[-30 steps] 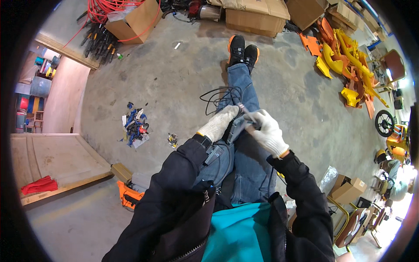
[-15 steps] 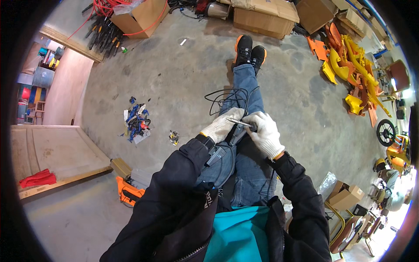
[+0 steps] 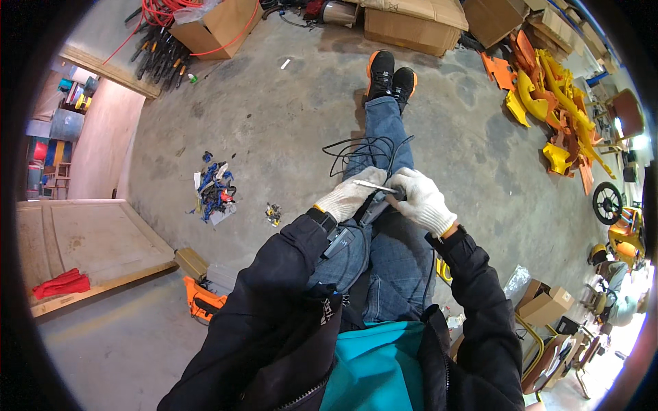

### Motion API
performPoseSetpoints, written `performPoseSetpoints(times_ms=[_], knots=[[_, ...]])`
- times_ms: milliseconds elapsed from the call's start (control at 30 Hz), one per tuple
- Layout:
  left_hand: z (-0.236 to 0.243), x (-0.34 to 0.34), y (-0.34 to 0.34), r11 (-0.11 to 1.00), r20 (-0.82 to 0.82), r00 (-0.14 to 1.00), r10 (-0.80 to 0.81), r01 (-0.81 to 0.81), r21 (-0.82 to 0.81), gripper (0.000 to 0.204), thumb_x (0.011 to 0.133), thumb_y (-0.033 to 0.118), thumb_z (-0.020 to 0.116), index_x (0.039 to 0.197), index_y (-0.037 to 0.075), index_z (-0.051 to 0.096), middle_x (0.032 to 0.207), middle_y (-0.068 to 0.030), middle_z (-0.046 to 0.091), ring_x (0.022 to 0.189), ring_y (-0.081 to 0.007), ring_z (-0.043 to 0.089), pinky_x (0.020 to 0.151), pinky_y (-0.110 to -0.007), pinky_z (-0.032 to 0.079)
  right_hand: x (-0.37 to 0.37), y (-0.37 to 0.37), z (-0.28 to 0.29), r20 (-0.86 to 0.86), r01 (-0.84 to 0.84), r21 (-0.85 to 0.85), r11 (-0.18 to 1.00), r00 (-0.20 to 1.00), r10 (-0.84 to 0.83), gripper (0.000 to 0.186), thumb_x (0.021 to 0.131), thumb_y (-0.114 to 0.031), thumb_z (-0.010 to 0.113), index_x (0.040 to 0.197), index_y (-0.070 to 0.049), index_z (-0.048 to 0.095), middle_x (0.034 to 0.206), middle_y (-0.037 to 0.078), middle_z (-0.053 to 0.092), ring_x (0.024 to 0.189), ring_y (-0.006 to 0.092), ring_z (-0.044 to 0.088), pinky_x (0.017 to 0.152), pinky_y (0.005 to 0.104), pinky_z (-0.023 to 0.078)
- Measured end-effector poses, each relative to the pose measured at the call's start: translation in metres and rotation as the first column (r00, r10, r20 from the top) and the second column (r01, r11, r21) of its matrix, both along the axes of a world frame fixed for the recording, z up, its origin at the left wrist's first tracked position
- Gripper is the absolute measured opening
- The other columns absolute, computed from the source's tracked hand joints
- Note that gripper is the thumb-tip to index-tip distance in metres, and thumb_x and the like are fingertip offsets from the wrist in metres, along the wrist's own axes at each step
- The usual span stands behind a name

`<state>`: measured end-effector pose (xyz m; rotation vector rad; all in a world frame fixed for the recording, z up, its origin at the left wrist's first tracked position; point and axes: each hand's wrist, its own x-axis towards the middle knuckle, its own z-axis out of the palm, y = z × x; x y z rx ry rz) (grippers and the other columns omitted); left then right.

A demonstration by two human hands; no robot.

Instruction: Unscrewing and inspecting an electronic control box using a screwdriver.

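My left hand (image 3: 346, 195), in a white knit glove, is closed on a dark grey part (image 3: 372, 209) resting over my jeans-clad legs. My right hand (image 3: 421, 202), gloved the same way, grips a slim silver screwdriver-like tool (image 3: 370, 185), whose shaft lies across the top of the left hand's fingers. Loops of black cable (image 3: 356, 149) spread over my shins beyond the hands. Another grey piece (image 3: 339, 243) with cable lies on my left thigh. What the fingertips touch beneath the tool is partly hidden.
Small mixed parts (image 3: 216, 188) lie on the concrete floor (image 3: 274, 123), left. An orange case (image 3: 202, 300) and wooden panel (image 3: 96, 250) are lower left. Cardboard boxes (image 3: 411, 31) line the back. Yellow and orange plastic panels (image 3: 548, 103), a black wheel (image 3: 606, 203) and chairs stand right.
The tool has swung from a steep angle to nearly flat, pointing left over my left hand. My right hand has shifted slightly and stays closed round it.
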<state>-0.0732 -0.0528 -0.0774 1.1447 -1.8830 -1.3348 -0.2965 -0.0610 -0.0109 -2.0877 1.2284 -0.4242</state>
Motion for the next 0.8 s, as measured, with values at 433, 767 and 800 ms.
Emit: performPoseSetpoints(times_ms=[433, 767, 800], knots=[[0.013, -0.006, 0.003, 0.993, 0.186, 0.982, -0.039, 0.06, -0.105, 0.029, 0.111, 0.028, 0.041, 0.123, 0.009, 0.06, 0.121, -0.0183, 0.063, 0.116, -0.0326, 0.063, 0.098, -0.042, 0.049, 0.003, 0.013, -0.008, -0.059, 0.057, -0.052, 0.997, 0.996, -0.06, 0.022, 0.08, -0.014, 0.075, 0.099, -0.005, 0.068, 0.099, 0.015, 0.065, 0.099, 0.038, 0.066, 0.085, 0.0457, 0.055], [0.043, 0.001, -0.002, 0.845, -0.083, 0.992, 0.094, -0.035, 0.534, 0.085, 0.097, 0.056, 0.072, 0.158, 0.002, 0.045, 0.149, -0.0163, 0.057, 0.138, -0.0253, 0.052, 0.116, -0.035, 0.039, -0.061, 0.006, -0.009, 0.011, 0.556, 0.465, 0.689, 0.775, -0.632, 0.026, 0.086, -0.022, 0.075, 0.103, -0.002, 0.075, 0.085, 0.01, 0.074, 0.072, 0.0184, 0.07, 0.068, 0.0331, 0.056], [0.043, 0.008, -0.001, 0.841, -0.13, 0.986, 0.102, -0.016, 0.541, 0.091, 0.093, 0.054, 0.079, 0.158, 0.002, 0.044, 0.151, -0.0162, 0.056, 0.139, -0.0256, 0.051, 0.116, -0.035, 0.039, -0.071, 0.003, -0.017, 0.022, 0.582, 0.548, 0.601, 0.708, -0.706, 0.024, 0.087, -0.022, 0.076, 0.101, -0.002, 0.075, 0.081, 0.008, 0.072, 0.066, 0.0166, 0.067, 0.061, 0.0323, 0.054]])
